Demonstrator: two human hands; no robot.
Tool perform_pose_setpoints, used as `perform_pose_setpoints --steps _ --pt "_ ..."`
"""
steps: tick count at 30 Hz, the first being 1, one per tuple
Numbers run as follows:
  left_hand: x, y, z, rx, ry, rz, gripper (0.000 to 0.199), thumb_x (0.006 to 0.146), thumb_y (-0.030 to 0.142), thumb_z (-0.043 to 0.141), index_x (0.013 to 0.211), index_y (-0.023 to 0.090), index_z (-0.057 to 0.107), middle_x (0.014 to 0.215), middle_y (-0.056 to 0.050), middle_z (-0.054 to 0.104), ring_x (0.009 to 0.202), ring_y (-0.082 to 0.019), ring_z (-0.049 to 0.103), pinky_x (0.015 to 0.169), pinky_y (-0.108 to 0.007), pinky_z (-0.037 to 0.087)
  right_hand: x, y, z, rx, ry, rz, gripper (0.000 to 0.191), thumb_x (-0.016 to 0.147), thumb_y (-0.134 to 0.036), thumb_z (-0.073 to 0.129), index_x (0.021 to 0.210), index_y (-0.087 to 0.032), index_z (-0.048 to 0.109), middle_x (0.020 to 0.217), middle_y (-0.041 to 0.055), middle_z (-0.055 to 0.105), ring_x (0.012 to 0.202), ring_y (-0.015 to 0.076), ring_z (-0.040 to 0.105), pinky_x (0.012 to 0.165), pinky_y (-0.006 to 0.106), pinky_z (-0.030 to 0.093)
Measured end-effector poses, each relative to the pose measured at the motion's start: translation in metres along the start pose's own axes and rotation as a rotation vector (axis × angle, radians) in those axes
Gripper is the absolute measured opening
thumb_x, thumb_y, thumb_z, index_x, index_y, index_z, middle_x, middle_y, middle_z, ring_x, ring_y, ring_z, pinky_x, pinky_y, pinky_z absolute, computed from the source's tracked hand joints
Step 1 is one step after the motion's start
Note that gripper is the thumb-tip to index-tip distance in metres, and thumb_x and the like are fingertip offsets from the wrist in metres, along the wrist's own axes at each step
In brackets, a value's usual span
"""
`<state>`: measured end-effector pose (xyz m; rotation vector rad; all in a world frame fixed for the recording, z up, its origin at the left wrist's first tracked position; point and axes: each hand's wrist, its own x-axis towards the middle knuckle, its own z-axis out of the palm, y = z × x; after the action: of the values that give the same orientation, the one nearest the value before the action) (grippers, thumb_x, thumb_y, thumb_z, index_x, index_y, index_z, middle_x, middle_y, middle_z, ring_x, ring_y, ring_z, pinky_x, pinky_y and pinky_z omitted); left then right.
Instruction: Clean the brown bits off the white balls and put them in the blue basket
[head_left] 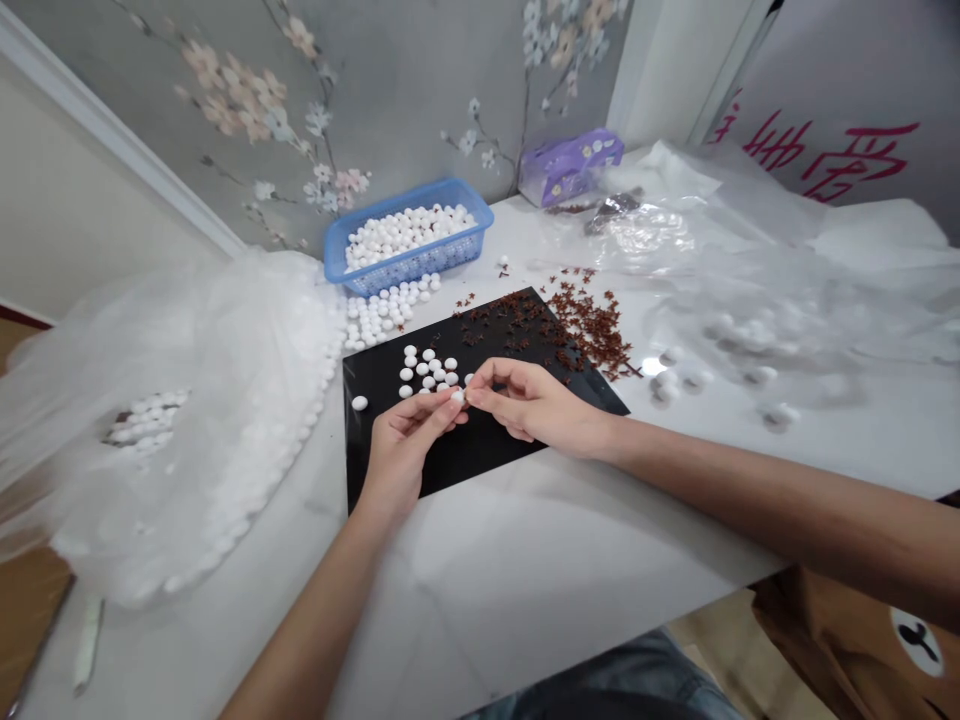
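Observation:
Over a black board (480, 455), my left hand (405, 445) pinches a small white ball (457, 397) between thumb and fingertips. The fingertips of my right hand (536, 405) are closed at the ball's right side. What they hold is too small to make out and mostly covered by the fingers. Several loose white balls (429, 368) lie on the board just beyond my hands, and a single white ball (360, 403) sits near its left edge. Small brown star-shaped pieces (592, 325) are heaped across the board's far right corner and onto the table.
Behind the board stands a blue basket (480, 240) full of white balls, with more balls (390, 308) in front of it. A large clear bag of white balls (225, 450) occupies the left. At right are plastic bags (750, 270) and a purple tissue pack (574, 165).

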<state>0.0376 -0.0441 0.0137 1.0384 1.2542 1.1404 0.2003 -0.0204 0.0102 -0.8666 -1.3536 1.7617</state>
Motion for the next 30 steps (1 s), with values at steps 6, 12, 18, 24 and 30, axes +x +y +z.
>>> perform_pose_setpoints --steps 6,12,18,24,30 --pt "-0.001 0.001 0.000 0.009 -0.002 -0.001 0.013 0.065 0.026 0.072 0.077 0.020 0.071 0.083 -0.002 0.070 0.067 -0.009 0.060 0.070 -0.021 0.047 0.000 -0.001 0.000 0.063 0.028 0.015 0.032 0.070 -0.043 0.066 0.075 -0.018 0.048 0.051 -0.0107 0.037 0.036 0.0004 0.023 0.032 0.015 0.018" --pt "-0.001 -0.002 -0.002 0.009 -0.033 -0.002 0.011 0.065 0.025 0.073 0.075 0.020 0.071 0.087 -0.002 0.070 0.066 -0.008 0.060 0.070 -0.021 0.047 -0.001 -0.001 -0.001 0.005 0.011 -0.011 0.032 0.067 -0.042 0.068 0.076 -0.018 0.050 0.058 -0.0090 0.041 0.039 0.0006 0.026 0.033 0.015 0.019" --pt "0.001 0.011 -0.007 0.138 -0.033 0.071 0.015 0.068 0.030 0.070 0.079 0.020 0.069 0.080 -0.002 0.069 0.067 -0.011 0.061 0.070 -0.023 0.048 0.003 -0.009 -0.006 -0.143 0.123 -0.065 0.031 0.066 -0.040 0.068 0.075 -0.017 0.050 0.060 -0.0072 0.042 0.045 0.0026 0.031 0.040 0.017 0.026" --pt "0.012 0.031 -0.039 0.579 0.119 0.318 0.020 0.074 0.037 0.061 0.085 0.021 0.066 0.101 -0.004 0.065 0.096 -0.019 0.058 0.080 -0.027 0.045 0.011 -0.009 -0.028 -0.594 0.391 -0.215 0.019 0.073 -0.033 0.061 0.069 -0.017 0.053 0.059 -0.0034 0.045 0.051 0.0067 0.038 0.049 0.022 0.030" --pt "0.025 0.018 -0.060 0.957 0.113 0.420 0.021 0.077 0.038 0.056 0.086 0.022 0.064 0.106 -0.004 0.062 0.104 -0.021 0.054 0.094 -0.035 0.036 0.007 0.005 -0.022 -1.125 0.305 -0.218 0.015 0.075 -0.034 0.060 0.079 -0.019 0.060 0.079 0.0013 0.055 0.064 0.0108 0.049 0.052 0.023 0.027"
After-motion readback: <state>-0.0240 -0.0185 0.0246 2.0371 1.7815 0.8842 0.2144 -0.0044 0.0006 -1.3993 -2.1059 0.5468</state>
